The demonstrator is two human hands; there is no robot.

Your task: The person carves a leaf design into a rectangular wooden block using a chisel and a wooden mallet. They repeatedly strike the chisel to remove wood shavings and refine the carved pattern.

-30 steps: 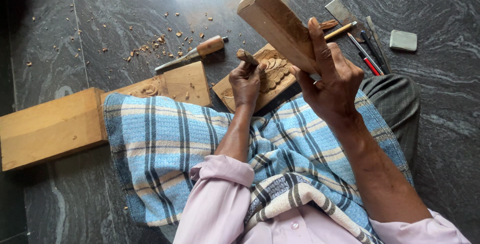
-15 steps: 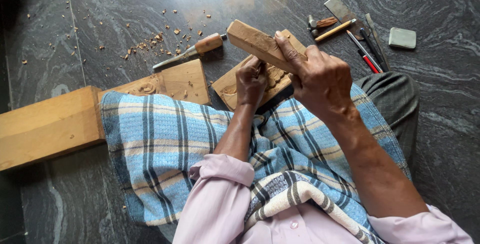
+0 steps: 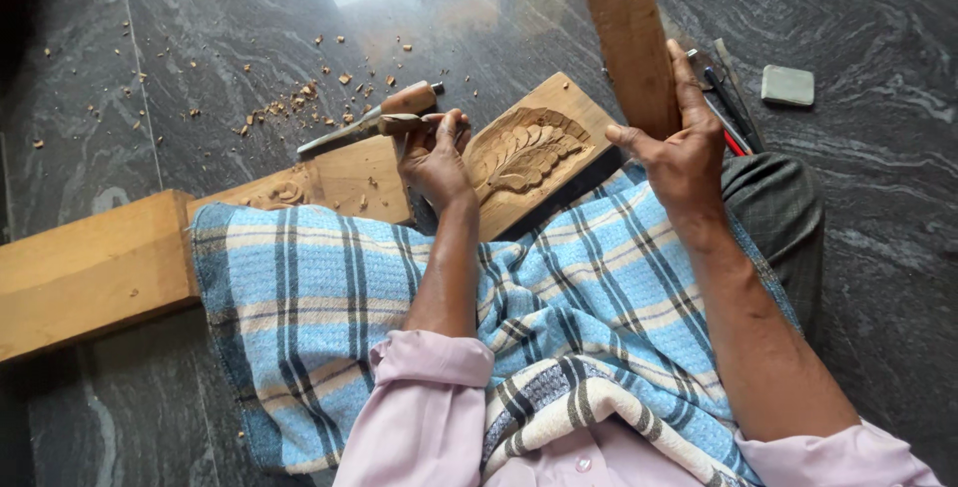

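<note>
My right hand [image 3: 681, 153] grips a long wooden block [image 3: 629, 38] and holds it upright above the floor. My left hand [image 3: 434, 156] is closed on a small wooden-handled chisel [image 3: 399, 125] that points left, at the left end of a carved wooden panel [image 3: 529, 153]. The panel shows a leaf relief and rests tilted against my knee. Just beyond my left hand, a second chisel [image 3: 371, 118] with a rounded wooden handle lies on the floor. A blue checked cloth [image 3: 329, 297] covers my lap.
A long pale plank [image 3: 100, 267] runs from the left edge under the cloth. Wood chips [image 3: 299, 103] are scattered on the grey stone floor. Several thin tools [image 3: 728, 108] and a grey rectangular stone [image 3: 788, 85] lie at the upper right.
The right hand swung the wooden block down onto the chisel and has raised it upright again. The left hand has drawn the chisel left off the carved panel, uncovering the leaf relief.
</note>
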